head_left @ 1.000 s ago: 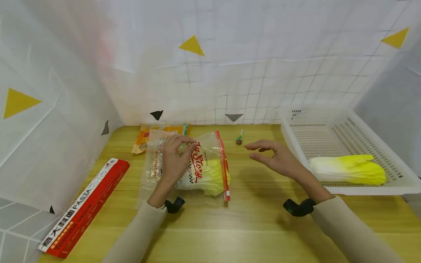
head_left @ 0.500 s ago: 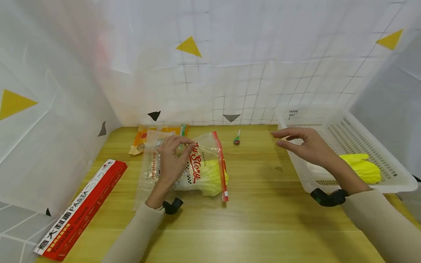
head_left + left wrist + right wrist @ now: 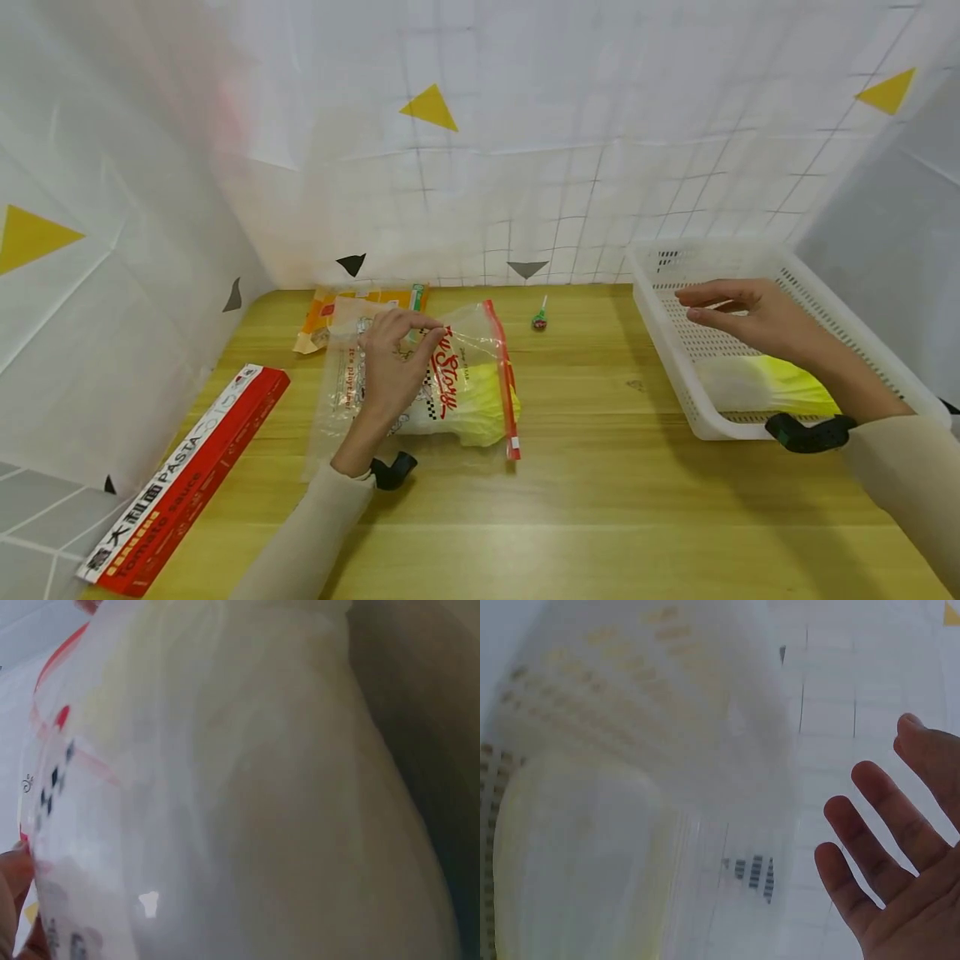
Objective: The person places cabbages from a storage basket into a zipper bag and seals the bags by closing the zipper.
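Observation:
My left hand (image 3: 392, 362) pinches the upper film of a clear zip bag (image 3: 448, 379) with red lettering and a red slider edge. Inside the bag lies a yellow-and-white napa cabbage (image 3: 489, 407). In the left wrist view the bag (image 3: 82, 889) fills most of the picture, and fingertips (image 3: 13, 881) touch its left side. My right hand (image 3: 772, 318) hovers over the white plastic basket (image 3: 670, 360), fingers fairly straight and holding nothing. Below it in the basket lies another napa cabbage (image 3: 791, 385), partly hidden by the forearm. The right wrist view shows that cabbage (image 3: 577, 855) and the spread fingers.
A red-and-white pasta box (image 3: 187, 475) lies slanted at the table's left. Behind the bag is an orange packet (image 3: 322, 321), partly covered. A small green lollipop (image 3: 540, 318) lies at the back middle. White sheeting (image 3: 525, 183) walls the back and sides.
My right hand has moved rightward, from beside the lollipop to above the basket. The left hand keeps its hold on the bag. The view has shifted slightly.

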A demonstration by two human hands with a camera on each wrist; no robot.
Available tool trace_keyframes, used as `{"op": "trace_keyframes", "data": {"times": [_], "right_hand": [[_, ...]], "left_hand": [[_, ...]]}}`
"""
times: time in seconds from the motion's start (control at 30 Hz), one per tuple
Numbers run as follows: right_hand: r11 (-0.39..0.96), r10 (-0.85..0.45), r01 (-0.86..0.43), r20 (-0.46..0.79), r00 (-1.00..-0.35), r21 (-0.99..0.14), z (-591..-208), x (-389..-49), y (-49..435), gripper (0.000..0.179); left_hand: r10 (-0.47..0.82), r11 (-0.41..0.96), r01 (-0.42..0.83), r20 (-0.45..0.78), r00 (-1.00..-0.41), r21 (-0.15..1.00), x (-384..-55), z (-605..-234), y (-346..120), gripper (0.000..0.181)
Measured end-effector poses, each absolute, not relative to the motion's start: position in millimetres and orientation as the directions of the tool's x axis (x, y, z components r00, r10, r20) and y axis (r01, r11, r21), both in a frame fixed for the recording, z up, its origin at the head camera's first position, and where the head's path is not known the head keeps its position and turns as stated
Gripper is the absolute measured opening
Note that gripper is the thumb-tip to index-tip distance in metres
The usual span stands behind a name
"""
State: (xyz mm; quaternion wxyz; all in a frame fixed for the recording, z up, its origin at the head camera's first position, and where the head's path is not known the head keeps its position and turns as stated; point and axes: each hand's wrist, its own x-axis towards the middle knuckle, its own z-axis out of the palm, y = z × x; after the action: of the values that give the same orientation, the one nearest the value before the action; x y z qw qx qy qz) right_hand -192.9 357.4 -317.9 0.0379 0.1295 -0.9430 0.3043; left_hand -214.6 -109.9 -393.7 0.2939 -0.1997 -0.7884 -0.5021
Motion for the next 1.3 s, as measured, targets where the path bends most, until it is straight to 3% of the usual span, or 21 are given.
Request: {"op": "trace_keyframes", "data": {"times": [0.37, 0.73, 1.1, 1.3], "right_hand": [[0.857, -0.171, -0.134, -0.029, -0.985, -0.497, -318, -200, 415, 0.043], [0.88, -0.15, -0.079, -0.117, -0.982, -0.469, -334, -199, 454, 0.05], [0.87, -0.225, -0.075, -0.258, -0.94, -0.487, -342, -193, 479, 0.046], [0.846, -0.268, -0.024, -0.385, -0.883, -0.533, -351, -193, 488, 0.052]], "left_hand": [[0.029, 0.419, 0.597, 0.648, -0.761, 0.684, -214, -396, -110, 0.008], [0.037, 0.412, 0.591, 0.635, -0.771, 0.693, -214, -399, -109, 0.006], [0.027, 0.418, 0.605, 0.657, -0.754, 0.678, -213, -398, -111, 0.006], [0.024, 0.416, 0.602, 0.654, -0.756, 0.682, -214, -397, -110, 0.007]]}}
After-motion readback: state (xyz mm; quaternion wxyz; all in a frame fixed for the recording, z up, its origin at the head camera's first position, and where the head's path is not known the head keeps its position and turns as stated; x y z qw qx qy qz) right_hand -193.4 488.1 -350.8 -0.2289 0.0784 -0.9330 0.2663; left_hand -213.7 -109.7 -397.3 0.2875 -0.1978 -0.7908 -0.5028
